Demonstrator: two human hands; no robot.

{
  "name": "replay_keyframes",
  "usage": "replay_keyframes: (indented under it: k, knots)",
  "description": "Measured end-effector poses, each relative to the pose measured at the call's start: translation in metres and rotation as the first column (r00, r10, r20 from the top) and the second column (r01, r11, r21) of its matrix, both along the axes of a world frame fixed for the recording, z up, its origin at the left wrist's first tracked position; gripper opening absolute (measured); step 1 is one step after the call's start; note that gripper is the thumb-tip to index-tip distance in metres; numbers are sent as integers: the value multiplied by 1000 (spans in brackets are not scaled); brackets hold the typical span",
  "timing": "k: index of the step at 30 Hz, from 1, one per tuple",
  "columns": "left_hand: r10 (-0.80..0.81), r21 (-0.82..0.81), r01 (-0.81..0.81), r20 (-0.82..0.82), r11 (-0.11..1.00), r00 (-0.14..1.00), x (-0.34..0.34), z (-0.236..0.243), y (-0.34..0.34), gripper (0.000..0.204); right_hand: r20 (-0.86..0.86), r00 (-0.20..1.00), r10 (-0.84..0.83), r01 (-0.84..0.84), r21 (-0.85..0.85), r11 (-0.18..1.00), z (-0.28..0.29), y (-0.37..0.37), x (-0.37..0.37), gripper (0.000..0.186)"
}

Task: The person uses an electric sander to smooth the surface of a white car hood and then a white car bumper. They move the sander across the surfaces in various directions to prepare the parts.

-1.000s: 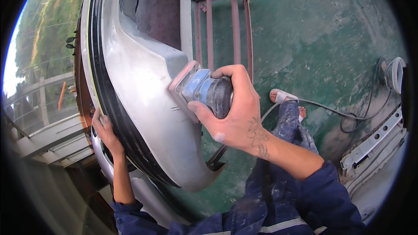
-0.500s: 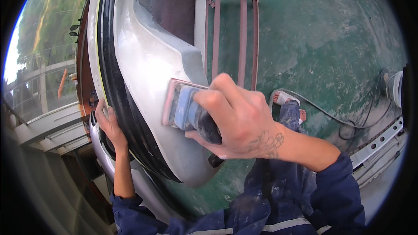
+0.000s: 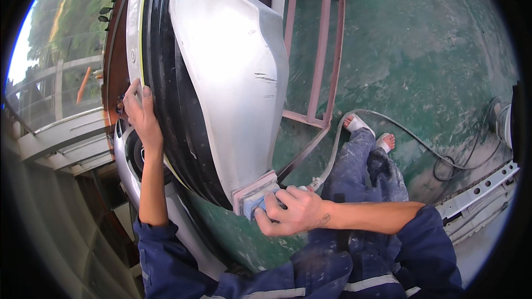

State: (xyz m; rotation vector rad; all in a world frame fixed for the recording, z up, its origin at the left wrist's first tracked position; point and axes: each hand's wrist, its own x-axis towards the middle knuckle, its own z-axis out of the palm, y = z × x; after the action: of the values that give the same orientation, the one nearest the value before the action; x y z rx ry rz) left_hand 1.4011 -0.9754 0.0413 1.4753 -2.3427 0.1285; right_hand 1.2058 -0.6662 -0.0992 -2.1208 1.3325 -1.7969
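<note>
A silver car bumper (image 3: pixel 233 72) with a wide black trim band (image 3: pixel 169 72) extends away from me. Several dark scratch marks show on its silver face. My right hand (image 3: pixel 298 210) is wrapped round a blue sander (image 3: pixel 256 202). The sander's pinkish pad is against the bumper's near end, beside its lower corner. My left hand (image 3: pixel 145 116) grips the bumper's left edge, fingers over the pale strip beside the yellow line and thumb toward the black band. Part of the sander's body is hidden by my right hand.
A pinkish metal stand (image 3: pixel 316 72) is under and right of the bumper. From the sander side, a grey hose (image 3: pixel 410 130) curves across the green floor (image 3: pixel 410 39). A silver car (image 3: pixel 123 174) is at lower left, and a perforated metal rail (image 3: pixel 482 188) at right.
My right hand and the sander have moved down toward me, from the bumper's middle to its near end. Scratch marks now show. My left hand still holds the edge, slightly higher in view.
</note>
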Motion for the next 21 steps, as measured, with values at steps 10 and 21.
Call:
replay_keyframes:
  k: [10,21]
  knots:
    - [1,-48,-3,-40,999,999,-3,0,5,57,37,993,-111,96,291,952,126,-121,-118,60]
    - [-114,-33,110,-144,993,983,-11,-7,7,58,-185,978,-99,117,90,989,61,-6,5,34]
